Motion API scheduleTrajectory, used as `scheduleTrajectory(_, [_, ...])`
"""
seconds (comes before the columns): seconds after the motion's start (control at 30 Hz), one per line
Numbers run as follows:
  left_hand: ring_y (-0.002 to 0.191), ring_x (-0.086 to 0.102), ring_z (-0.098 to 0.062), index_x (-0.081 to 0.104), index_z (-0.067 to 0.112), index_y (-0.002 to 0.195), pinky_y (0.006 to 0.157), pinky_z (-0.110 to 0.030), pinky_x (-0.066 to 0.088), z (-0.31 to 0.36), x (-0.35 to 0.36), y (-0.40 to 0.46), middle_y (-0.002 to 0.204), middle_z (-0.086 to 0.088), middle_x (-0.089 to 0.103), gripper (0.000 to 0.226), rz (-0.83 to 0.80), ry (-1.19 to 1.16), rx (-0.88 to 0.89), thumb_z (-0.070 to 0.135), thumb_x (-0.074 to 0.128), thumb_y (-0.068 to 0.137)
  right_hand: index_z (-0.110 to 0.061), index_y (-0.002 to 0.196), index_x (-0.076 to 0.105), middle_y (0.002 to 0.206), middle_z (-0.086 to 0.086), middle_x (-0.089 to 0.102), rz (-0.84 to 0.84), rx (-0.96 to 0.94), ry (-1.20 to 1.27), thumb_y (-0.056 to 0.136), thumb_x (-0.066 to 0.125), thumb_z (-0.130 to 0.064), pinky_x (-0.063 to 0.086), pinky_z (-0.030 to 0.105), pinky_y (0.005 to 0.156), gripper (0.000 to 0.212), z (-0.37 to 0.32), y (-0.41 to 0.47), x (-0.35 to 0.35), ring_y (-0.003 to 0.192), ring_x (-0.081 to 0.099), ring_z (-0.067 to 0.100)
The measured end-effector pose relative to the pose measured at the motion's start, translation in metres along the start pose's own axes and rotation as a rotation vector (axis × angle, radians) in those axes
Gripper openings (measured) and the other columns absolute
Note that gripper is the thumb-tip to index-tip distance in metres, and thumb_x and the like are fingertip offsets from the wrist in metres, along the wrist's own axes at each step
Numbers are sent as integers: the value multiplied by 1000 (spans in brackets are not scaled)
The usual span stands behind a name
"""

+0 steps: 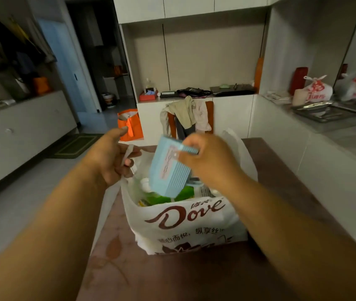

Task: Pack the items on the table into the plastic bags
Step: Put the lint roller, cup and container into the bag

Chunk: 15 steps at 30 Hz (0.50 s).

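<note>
A white plastic bag (185, 227) printed with "Dove" stands open on the dark reddish table (281, 170). My left hand (112, 157) grips the bag's left handle and holds it up. My right hand (207, 159) holds a light blue ribbed box (168, 168) by its top edge, tilted, its lower end inside the bag's mouth. Inside the bag lie a green package (161, 197) and some white items, partly hidden by the box.
A chair (189, 118) draped with clothes stands behind the table. An orange bag (131, 124) sits on the floor at the left. A counter at the right carries metal trays (324, 109) and a tied white bag (318, 90).
</note>
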<state>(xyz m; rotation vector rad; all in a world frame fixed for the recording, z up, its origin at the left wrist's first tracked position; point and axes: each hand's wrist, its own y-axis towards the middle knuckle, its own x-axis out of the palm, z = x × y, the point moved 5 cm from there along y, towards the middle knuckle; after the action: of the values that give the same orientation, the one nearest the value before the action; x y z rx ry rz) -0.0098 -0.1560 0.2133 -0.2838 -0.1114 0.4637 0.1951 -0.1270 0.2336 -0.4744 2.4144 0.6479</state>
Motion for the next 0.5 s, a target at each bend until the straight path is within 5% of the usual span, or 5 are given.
scheduleTrajectory(0.1, [52,36,-11,60,0,118,45,-19,28,-5,-9,-3,106,-16,63,61,-39,-66,-40,52,46,88,-23,91,61,108,-1,71,-71,66,10,90,60,-36,61,31,68,14,14,-8,48,95,69,14])
scheduleTrajectory(0.3, [50,60,-14,54,3,127,46,-18,45,-12,-9,-14,113,-17,67,61,-140,-382,-83,47,52,84,-18,97,63,113,2,70,41,17,-29,91,58,-38,61,32,66,22,6,-13,69,101,69,19])
scheduleTrajectory(0.5, [52,62,-16,49,3,132,47,-17,47,-8,-13,-21,105,-18,67,65,-153,-443,-74,45,53,82,-16,103,63,115,4,69,101,30,-149,93,53,-41,60,32,73,28,0,-18,68,100,68,20])
